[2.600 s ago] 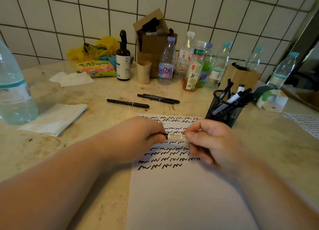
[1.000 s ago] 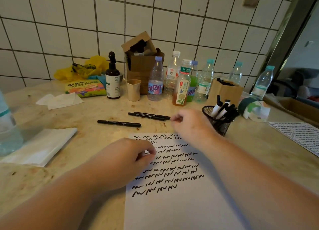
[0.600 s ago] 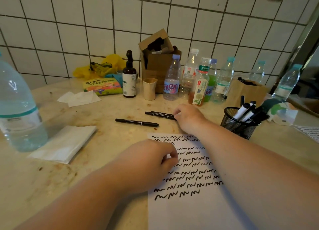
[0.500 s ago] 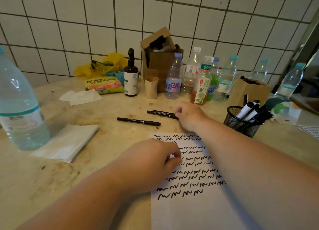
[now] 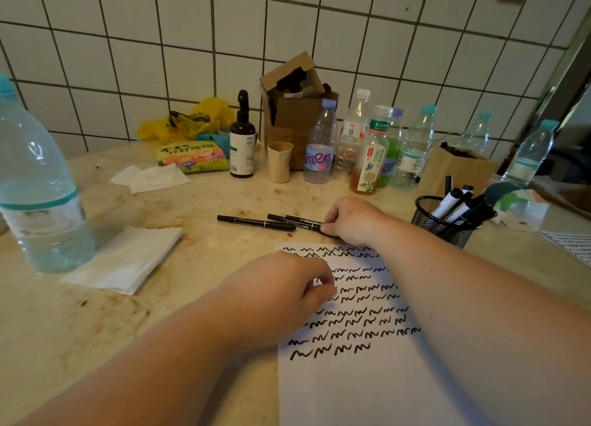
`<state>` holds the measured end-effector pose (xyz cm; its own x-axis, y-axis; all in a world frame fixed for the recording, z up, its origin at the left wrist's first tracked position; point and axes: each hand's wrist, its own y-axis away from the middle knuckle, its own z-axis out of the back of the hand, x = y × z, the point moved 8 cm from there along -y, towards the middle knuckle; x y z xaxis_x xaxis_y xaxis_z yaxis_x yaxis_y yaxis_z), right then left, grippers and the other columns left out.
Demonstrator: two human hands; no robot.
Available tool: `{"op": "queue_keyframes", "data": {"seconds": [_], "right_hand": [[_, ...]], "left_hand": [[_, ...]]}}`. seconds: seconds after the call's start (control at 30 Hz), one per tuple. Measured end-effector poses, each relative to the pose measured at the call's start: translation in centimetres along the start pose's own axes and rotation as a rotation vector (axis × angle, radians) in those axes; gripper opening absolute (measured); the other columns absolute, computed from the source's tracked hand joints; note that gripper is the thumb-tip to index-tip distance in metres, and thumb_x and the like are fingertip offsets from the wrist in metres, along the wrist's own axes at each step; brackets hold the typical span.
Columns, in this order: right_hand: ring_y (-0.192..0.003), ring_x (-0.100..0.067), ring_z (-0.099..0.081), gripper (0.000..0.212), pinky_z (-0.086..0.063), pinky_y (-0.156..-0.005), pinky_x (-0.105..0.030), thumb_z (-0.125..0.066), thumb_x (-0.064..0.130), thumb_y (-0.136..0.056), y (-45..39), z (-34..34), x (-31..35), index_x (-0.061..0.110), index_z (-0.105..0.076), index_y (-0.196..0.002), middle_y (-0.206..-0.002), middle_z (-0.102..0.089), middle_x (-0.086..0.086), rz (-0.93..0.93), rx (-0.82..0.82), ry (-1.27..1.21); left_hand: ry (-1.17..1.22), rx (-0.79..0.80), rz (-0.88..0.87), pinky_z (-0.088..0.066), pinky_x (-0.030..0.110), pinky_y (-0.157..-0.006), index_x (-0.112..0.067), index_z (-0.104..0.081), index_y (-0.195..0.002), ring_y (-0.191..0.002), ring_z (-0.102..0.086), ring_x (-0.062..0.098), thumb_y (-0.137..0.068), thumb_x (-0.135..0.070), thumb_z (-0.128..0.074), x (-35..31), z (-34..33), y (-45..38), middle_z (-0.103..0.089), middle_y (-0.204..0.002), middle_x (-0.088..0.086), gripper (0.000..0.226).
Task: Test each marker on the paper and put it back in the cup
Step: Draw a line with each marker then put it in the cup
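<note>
Single head view, forward-down, seemingly close above the table.

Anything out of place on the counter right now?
Yes: three thin black pens lie loose on the counter above the paper, not in the mesh cup. The right hand is on the nearest pair. Brownish stains speckle the countertop.

Legible text, head view:
- Clear water bottle, lilac cap: label partly readable, "anten" in pink letters.
- Amber tea bottle, green neck band: "东方树", the rest cut off.
- Colourful snack packet: large Chinese characters, too blurred to transcribe.
- Dark pump bottle: label print too small.
- Paper: black squiggles only, no words.
</note>
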<state>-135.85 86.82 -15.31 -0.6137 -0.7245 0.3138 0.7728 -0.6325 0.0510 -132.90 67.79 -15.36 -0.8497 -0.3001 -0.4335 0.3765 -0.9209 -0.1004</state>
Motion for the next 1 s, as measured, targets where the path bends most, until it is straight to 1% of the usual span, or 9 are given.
{"op": "queue_keyframes", "data": {"seconds": [0.1, 0.23, 0.33, 0.4, 0.5, 0.63, 0.77, 0.87, 1.0], "right_hand": [[-0.104, -0.019, -0.064, 0.026, -0.053, -0.09, -0.032, -0.073, 0.034, -0.09, 0.6, 0.1, -0.4, 0.02, -0.073, -0.111, -0.115, -0.072, -0.001, 0.016, 0.03, -0.002], [-0.097, -0.02, -0.058, 0.049, -0.046, -0.079, -0.028, -0.075, 0.041, -0.086, 1.7, 0.2, -1.0, 0.015, -0.065, -0.127, -0.121, -0.068, -0.005, 0.003, 0.08, 0.053], [-0.094, -0.02, -0.059, 0.048, -0.047, -0.078, -0.029, -0.077, 0.042, -0.084, 2.8, 1.1, -1.1, 0.018, -0.066, -0.123, -0.116, -0.068, -0.004, 0.009, 0.009, 0.0], [-0.085, -0.017, -0.059, 0.038, -0.047, -0.071, -0.029, -0.076, 0.044, -0.084, 3.9, 2.3, -1.1, 0.021, -0.068, -0.113, -0.101, -0.068, 0.0, 0.029, -0.076, -0.116], [-0.066, -0.014, -0.056, 0.028, -0.044, -0.06, -0.028, -0.072, 0.045, -0.087, 6.8, 3.8, -1.6, 0.019, -0.071, -0.095, -0.076, -0.062, 0.004, 0.06, -0.144, -0.401], [-0.053, -0.012, -0.046, 0.026, -0.043, -0.048, -0.023, -0.075, 0.027, -0.082, 13.1, 3.7, -2.9, 0.005, -0.07, -0.096, -0.061, -0.048, 0.002, 0.037, 0.011, -0.977], [-0.054, -0.019, -0.061, 0.023, -0.05, -0.045, -0.023, -0.075, 0.022, -0.065, 17.7, 2.0, -4.0, 0.009, -0.075, -0.084, -0.064, -0.066, -0.011, 0.081, 0.12, -1.171], [-0.058, -0.025, -0.066, 0.021, -0.05, -0.047, -0.024, -0.072, 0.02, -0.066, 18.4, 0.4, -4.5, 0.007, -0.078, -0.081, -0.07, -0.071, -0.02, 0.133, 0.085, -1.263], [-0.061, -0.028, -0.069, 0.02, -0.054, -0.052, -0.027, -0.069, 0.022, -0.074, 18.5, 0.3, -3.9, 0.006, -0.077, -0.083, -0.074, -0.073, -0.022, 0.253, 0.011, -1.247]], "left_hand": [[0.006, 0.002, 0.012, -0.057, 0.029, -0.072, -0.042, -0.062, -0.113, -0.072, -0.062, 0.003, -0.098, -0.05, -0.047, 0.1, -0.1, 0.0, -0.068, -0.085, -0.013, 0.022], [0.024, -0.012, 0.021, -0.057, 0.028, -0.07, -0.043, -0.062, -0.113, -0.071, -0.062, 0.004, -0.098, -0.05, -0.047, 0.1, 0.1, 0.2, -0.067, -0.081, -0.013, 0.022], [0.021, -0.023, 0.022, -0.056, 0.026, -0.069, -0.044, -0.061, -0.112, -0.071, -0.063, 0.003, -0.098, -0.05, -0.047, 0.1, 0.4, 0.3, -0.066, -0.08, -0.014, 0.021], [0.02, -0.023, 0.026, -0.057, 0.03, -0.07, -0.045, -0.061, -0.112, -0.071, -0.064, 0.005, -0.098, -0.05, -0.047, 0.2, 0.3, 0.4, -0.066, -0.08, -0.014, 0.021], [0.034, -0.032, 0.032, -0.056, 0.026, -0.068, -0.044, -0.062, -0.111, -0.071, -0.063, 0.003, -0.097, -0.05, -0.048, 0.4, 0.4, 0.4, -0.067, -0.079, -0.015, 0.02], [0.048, -0.035, 0.037, -0.053, 0.023, -0.067, -0.045, -0.063, -0.109, -0.072, -0.061, 0.001, -0.097, -0.052, -0.047, 0.3, 0.4, 0.4, -0.066, -0.082, -0.016, 0.021], [0.088, -0.018, 0.017, -0.048, 0.022, -0.062, -0.044, -0.064, -0.108, -0.071, -0.059, 0.001, -0.095, -0.055, -0.047, -0.6, 0.3, 0.5, -0.063, -0.082, -0.016, 0.024], [0.083, -0.001, -0.036, -0.054, 0.028, -0.072, -0.042, -0.065, -0.112, -0.079, -0.061, 0.003, -0.094, -0.054, -0.049, -1.8, 0.1, 0.6, -0.065, -0.088, -0.017, 0.027], [0.027, 0.013, -0.1, -0.052, 0.024, -0.075, -0.039, -0.064, -0.117, -0.084, -0.06, 0.002, -0.092, -0.052, -0.056, -2.9, -0.1, 0.6, -0.068, -0.094, -0.014, 0.03]]}}
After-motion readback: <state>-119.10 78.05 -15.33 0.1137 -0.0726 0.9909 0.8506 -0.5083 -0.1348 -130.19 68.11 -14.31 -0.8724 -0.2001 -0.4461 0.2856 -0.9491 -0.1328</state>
